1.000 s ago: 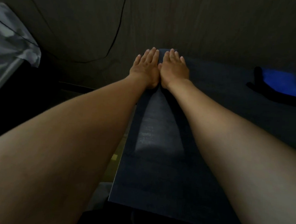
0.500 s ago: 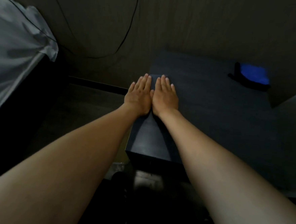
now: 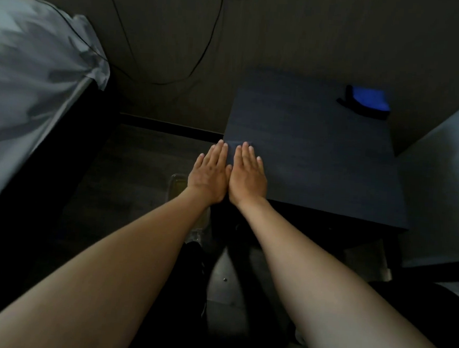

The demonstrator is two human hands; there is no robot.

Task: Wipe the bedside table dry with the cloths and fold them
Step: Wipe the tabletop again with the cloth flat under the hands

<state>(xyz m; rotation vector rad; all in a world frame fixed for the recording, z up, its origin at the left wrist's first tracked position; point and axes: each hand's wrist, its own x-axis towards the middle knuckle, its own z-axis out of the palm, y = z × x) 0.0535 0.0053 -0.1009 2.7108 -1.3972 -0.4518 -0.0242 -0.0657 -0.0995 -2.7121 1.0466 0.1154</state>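
Both hands, left hand (image 3: 209, 172) and right hand (image 3: 247, 175), lie flat, fingers straight, side by side on a dark folded cloth (image 3: 242, 143) at the dark bench's (image 3: 318, 163) near-left corner; the blue cloth (image 3: 369, 99) sits far right; press evenly, sliding slowly without bunching.

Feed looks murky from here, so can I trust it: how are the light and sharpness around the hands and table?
Head view: dim overall, the dark table nearly merging with the floor; both hands, left and right, lit and fairly sharp; the sheet at left smeared by blur; the blue cloth glows saturated; wide-angle stretch swells the forearms.
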